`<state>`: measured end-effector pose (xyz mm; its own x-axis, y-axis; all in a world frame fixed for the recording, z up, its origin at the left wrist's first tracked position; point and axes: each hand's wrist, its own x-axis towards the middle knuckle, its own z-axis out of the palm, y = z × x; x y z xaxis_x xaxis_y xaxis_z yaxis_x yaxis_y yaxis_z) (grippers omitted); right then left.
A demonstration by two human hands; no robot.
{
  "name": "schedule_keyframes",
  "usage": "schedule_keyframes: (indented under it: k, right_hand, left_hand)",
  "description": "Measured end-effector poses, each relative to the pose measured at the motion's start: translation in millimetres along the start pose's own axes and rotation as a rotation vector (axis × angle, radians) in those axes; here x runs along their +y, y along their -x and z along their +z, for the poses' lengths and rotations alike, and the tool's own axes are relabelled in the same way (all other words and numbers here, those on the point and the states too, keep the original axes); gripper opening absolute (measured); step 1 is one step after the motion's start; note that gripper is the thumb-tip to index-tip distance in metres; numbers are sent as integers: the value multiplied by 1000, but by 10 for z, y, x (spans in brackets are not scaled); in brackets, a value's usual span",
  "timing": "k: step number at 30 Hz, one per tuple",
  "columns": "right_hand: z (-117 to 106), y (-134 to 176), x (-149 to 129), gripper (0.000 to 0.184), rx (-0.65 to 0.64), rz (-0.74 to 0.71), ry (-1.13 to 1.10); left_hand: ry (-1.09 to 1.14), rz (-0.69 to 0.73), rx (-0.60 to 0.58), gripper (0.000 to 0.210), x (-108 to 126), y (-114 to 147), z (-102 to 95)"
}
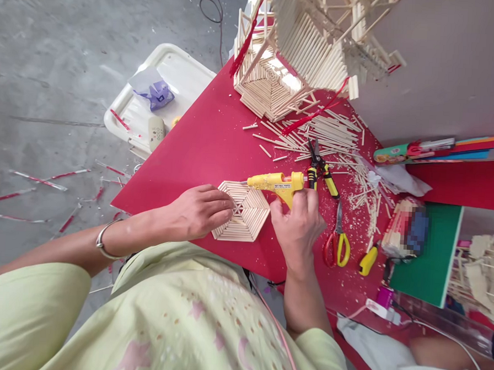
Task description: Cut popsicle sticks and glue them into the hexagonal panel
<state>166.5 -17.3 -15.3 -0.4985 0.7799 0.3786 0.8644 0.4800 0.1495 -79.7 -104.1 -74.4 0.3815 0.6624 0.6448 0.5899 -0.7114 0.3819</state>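
A hexagonal panel of thin wooden sticks lies flat on the red table. My left hand rests over the panel's left side, fingers close together; whether anything is under the fingertips is hidden. My right hand is wrapped round the handle of a yellow hot glue gun. The gun's nozzle points left, above the panel's upper edge. Just right of the gun are black-and-yellow pliers, with red-and-yellow scissors below them.
Many loose sticks and scraps lie behind the tools. A large stick-built model with red tassels stands at the back. A yellow-handled cutter and a power strip are on the right. A white bin stands left.
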Motion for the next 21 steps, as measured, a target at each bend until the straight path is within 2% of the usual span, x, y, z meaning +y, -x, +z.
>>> schedule_keyframes:
  k: [5,11,21]
  right_hand:
    - [-31,30,86,24,-13,38,15]
    - [-85,60,167,22,32,36,64]
    - [-99,85,178,22,-4,86,46]
  left_hand:
    - [-38,-2,-41,14,-5,26,10]
    - [20,-18,-10,13,-1,2,-7]
    - [-86,24,-18,14,-5,-13,-18]
